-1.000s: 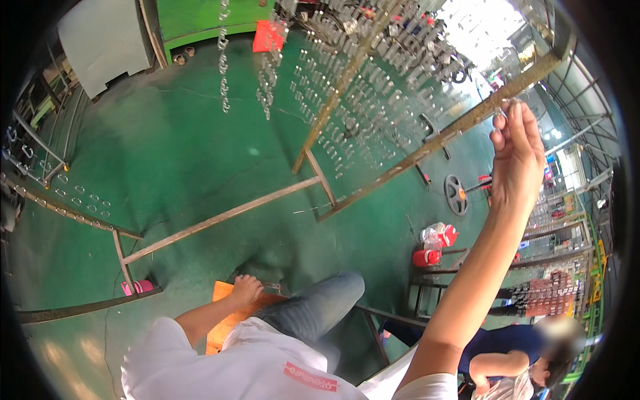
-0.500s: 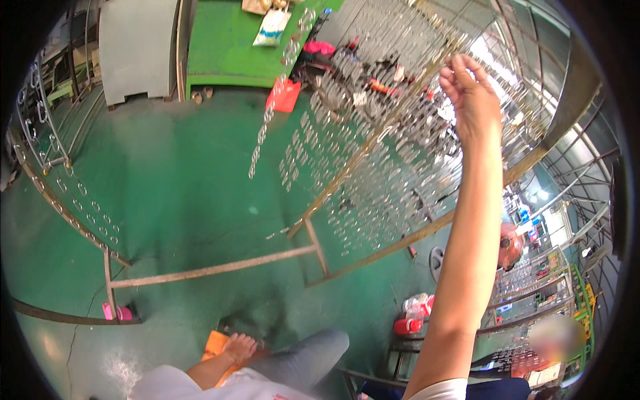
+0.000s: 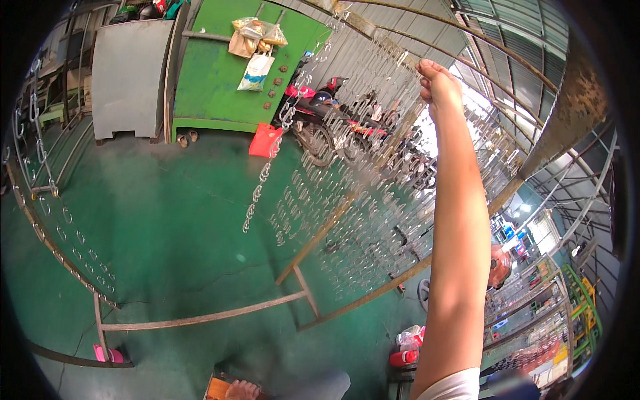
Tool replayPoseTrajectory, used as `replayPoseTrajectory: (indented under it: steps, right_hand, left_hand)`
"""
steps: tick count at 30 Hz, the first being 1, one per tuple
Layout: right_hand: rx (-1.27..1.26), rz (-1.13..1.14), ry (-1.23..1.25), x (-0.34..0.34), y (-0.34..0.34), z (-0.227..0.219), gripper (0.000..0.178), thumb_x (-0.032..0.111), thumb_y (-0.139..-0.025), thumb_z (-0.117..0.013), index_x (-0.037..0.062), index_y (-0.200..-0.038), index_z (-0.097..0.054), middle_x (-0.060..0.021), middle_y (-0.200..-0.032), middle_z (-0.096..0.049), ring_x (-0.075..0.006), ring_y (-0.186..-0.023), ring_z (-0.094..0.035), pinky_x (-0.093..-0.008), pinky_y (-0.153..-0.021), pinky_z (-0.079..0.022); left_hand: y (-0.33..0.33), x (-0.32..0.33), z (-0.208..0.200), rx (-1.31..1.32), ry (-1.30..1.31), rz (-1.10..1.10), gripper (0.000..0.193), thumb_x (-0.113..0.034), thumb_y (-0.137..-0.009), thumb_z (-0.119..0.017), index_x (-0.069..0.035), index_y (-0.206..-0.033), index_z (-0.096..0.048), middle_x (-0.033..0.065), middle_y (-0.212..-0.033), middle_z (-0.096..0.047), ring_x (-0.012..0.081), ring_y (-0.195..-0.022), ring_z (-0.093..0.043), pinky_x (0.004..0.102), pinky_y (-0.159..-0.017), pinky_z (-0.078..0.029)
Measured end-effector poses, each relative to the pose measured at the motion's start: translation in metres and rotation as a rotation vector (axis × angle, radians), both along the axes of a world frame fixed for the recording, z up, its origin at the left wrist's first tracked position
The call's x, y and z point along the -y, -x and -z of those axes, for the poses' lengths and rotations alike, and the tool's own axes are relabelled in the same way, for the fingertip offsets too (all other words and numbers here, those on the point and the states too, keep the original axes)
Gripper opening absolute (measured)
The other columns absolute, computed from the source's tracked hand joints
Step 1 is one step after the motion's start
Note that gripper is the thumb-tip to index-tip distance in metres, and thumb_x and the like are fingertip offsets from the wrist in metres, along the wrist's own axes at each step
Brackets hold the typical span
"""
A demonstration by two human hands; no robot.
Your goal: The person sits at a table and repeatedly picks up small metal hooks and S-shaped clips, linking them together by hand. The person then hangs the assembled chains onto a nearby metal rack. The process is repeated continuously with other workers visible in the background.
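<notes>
My right hand (image 3: pixel 438 81) is raised at the upper right, arm stretched out. Its thumb and fingers are pinched together beside the upper rows of small silvery wire hooks or links (image 3: pixel 347 220) hanging from a rack. Anything between the fingertips is too small to make out. Low in the picture, my left hand (image 3: pixel 243 390) has its fingers bent over the edge of an orange box-like thing (image 3: pixel 217 389), partly cut off by the lower edge. Linked metal pieces form a single chain (image 3: pixel 257 193) left of the rows.
A rusty metal frame (image 3: pixel 207 319) stands on the green floor. Behind it are a green cabinet (image 3: pixel 213 67) with hanging bags, a grey cabinet (image 3: pixel 130 80), a red bag (image 3: pixel 265 140) and a motorcycle (image 3: pixel 327 130). More links hang at the left. Another person (image 3: pixel 500 267) is at the right.
The view has tilted up, so the rack and floor sit lower. My right hand appears farther left and still pinched. My left hand and the orange box-like thing have slipped toward the lower edge.
</notes>
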State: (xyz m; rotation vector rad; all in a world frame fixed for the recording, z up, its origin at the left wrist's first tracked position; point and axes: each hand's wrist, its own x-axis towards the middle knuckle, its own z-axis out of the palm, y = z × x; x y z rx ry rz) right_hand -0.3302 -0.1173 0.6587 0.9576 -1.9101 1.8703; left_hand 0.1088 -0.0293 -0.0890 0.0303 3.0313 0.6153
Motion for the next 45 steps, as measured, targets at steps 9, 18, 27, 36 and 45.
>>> replayPoseTrajectory:
  steps: [9, 18, 27, 36, 45]
  right_hand:
    - [-0.038, 0.032, 0.000, 0.010, 0.015, -0.023, 0.011, 0.011, -0.089, -0.064, 0.0070, -0.099, -0.063, -0.0005, -0.089, -0.066, -0.0032, -0.062, -0.044, -0.0177, -0.048, -0.032]
    - [-0.063, -0.001, -0.070, 0.010, 0.007, -0.022, 0.015, 0.016, -0.089, -0.067, 0.0100, -0.103, -0.065, 0.0018, -0.094, -0.067, -0.0027, -0.067, -0.046, -0.0177, -0.055, -0.035]
    - [-0.029, 0.015, -0.062, 0.003, 0.024, -0.026, 0.024, 0.022, -0.085, -0.072, 0.0119, -0.105, -0.066, 0.0023, -0.095, -0.066, -0.0077, -0.076, -0.053, -0.0238, -0.061, -0.040]
    - [-0.246, 0.198, -0.646, -0.157, -0.164, 0.087, 0.031, 0.022, -0.086, -0.068, 0.0059, -0.111, -0.065, -0.0016, -0.109, -0.064, -0.0161, -0.095, -0.057, -0.0258, -0.080, -0.043]
    - [0.615, 0.235, -0.624, -0.408, -0.401, 0.341, 0.020, 0.015, -0.084, -0.067, 0.0022, -0.099, -0.062, -0.0134, -0.095, -0.065, -0.0297, -0.089, -0.064, -0.0392, -0.077, -0.049]
  left_hand:
    - [0.018, 0.011, -0.021, 0.079, -0.007, 0.058, 0.025, -0.032, -0.089, -0.048, -0.014, -0.081, -0.064, 0.0040, -0.086, -0.064, 0.0213, -0.086, -0.060, 0.0412, -0.075, -0.043]
    - [0.022, 0.013, -0.028, 0.120, 0.001, 0.087, 0.026, -0.032, -0.091, -0.045, -0.014, -0.086, -0.064, 0.0051, -0.092, -0.064, 0.0215, -0.092, -0.059, 0.0414, -0.080, -0.043]
    - [0.001, 0.009, -0.033, 0.203, 0.023, 0.112, 0.028, -0.031, -0.092, -0.042, -0.013, -0.091, -0.064, 0.0063, -0.099, -0.063, 0.0217, -0.099, -0.058, 0.0415, -0.084, -0.042]
    - [-0.010, -0.002, -0.006, 0.058, -0.002, -0.018, 0.023, -0.030, -0.090, -0.046, -0.014, -0.081, -0.060, 0.0055, -0.085, -0.062, 0.0242, -0.088, -0.058, 0.0432, -0.079, -0.042]
    - [0.007, 0.019, 0.005, 0.290, -0.080, -0.025, 0.038, -0.042, -0.094, -0.040, -0.014, -0.089, -0.066, 0.0110, -0.087, -0.068, 0.0364, -0.084, -0.063, 0.0498, -0.073, -0.047]
